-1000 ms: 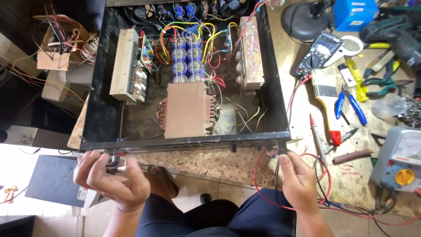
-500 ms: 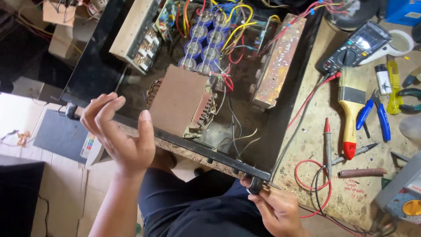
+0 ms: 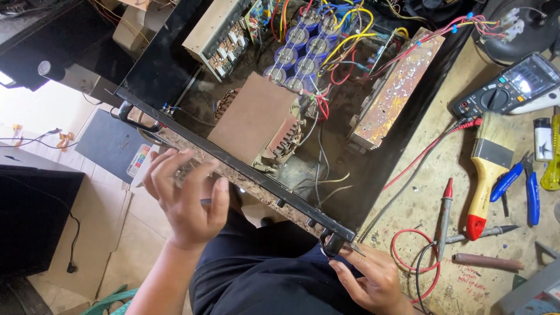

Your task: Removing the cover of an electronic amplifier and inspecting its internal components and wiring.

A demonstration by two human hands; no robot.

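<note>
An open black amplifier chassis (image 3: 151,64) lies tilted across the bench, with a brown-topped transformer (image 3: 254,119), blue capacitors (image 3: 297,49) and circuit boards inside. My left hand (image 3: 186,198) hovers open just off the chassis front panel, fingers spread, holding nothing. At the front right corner my right hand (image 3: 373,280) rests below the chassis's black front handle (image 3: 332,242), fingers loosely bent under the corner; nothing is clearly gripped in it.
On the bench to the right lie a multimeter (image 3: 513,84), a paintbrush (image 3: 487,172), blue-handled pliers (image 3: 522,184), red and black test probes (image 3: 446,213) with coiled red lead, and a brown stick (image 3: 487,261). A dark box (image 3: 111,143) sits on the floor at left.
The view has swung so the chassis sits more diagonal. My left hand has let go of the left front handle and come away, open. My right hand stays at the right front corner.
</note>
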